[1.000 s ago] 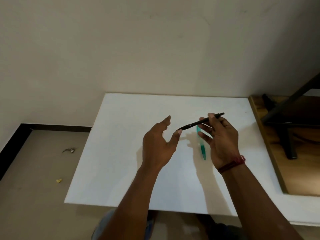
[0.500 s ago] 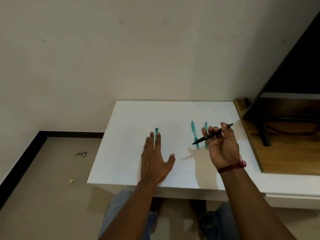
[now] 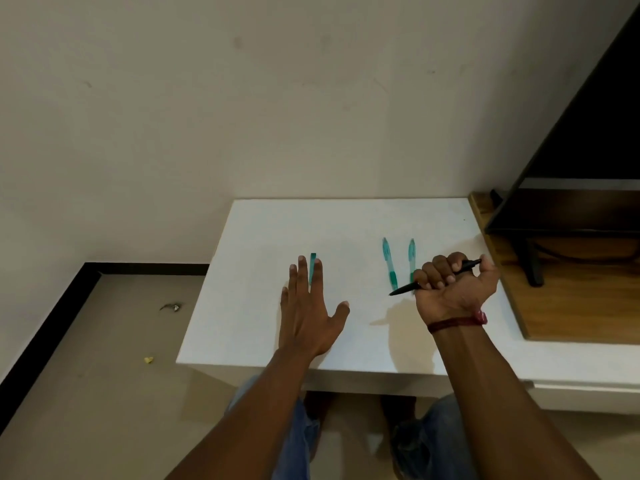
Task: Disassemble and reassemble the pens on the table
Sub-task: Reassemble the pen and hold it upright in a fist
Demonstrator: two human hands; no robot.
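Observation:
My right hand grips a black pen in a fist above the white table; the pen's tip points left and its back end sticks out past my thumb. Two green pens lie side by side on the table just left of that fist, one fully visible, the other partly hidden by my fingers. My left hand lies flat with straight fingers over a third green pen, whose far end shows between two fingers.
A wooden stand with a dark TV on a black leg adjoins the table's right side. A wall rises behind. The floor at left has small bits of litter. My knees are under the table's near edge.
My right hand has closed from a fingertip hold into a fist around the black pen. My left hand dropped flat onto the table over a green pen. The view shifted, showing more pens.

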